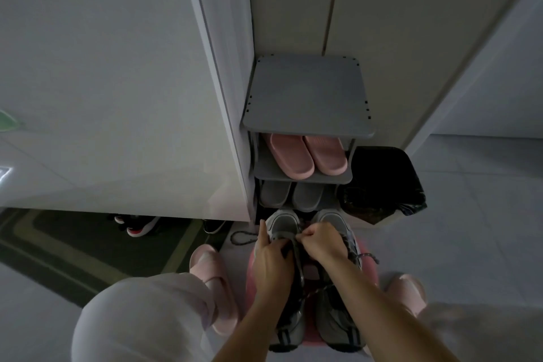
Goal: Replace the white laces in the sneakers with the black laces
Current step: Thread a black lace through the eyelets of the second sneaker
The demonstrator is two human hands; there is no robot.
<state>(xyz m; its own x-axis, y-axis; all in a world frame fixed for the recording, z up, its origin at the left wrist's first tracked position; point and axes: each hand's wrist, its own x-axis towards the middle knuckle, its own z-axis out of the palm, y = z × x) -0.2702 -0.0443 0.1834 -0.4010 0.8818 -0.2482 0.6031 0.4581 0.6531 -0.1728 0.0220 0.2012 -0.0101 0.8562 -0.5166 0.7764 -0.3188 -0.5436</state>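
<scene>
At six o'clock in my view, low and centred, the two sneakers (335, 311) stand side by side on a pink stool (309, 271), toes toward twelve. My left hand (271, 256) grips the left sneaker (283, 226) by its side, thumb up along the toe end and fingers curled into the throat. My right hand (318, 244) is closed in a pinch on a lace end (299, 237) just over the foremost eyelets of that shoe. A loose dark speckled lace (242, 237) lies on the floor at nine o'clock from the toes, and another strand (367, 257) trails off the right sneaker at three. The light is too dim for me to tell the pinched lace's colour.

I judge the work to be at the toe-end eyelets of the left shoe, either drawing a lace out or feeding one in. The next move needs a steady hold with the left hand while the right pulls the end cleanly through one eyelet without snagging the tongue.
</scene>
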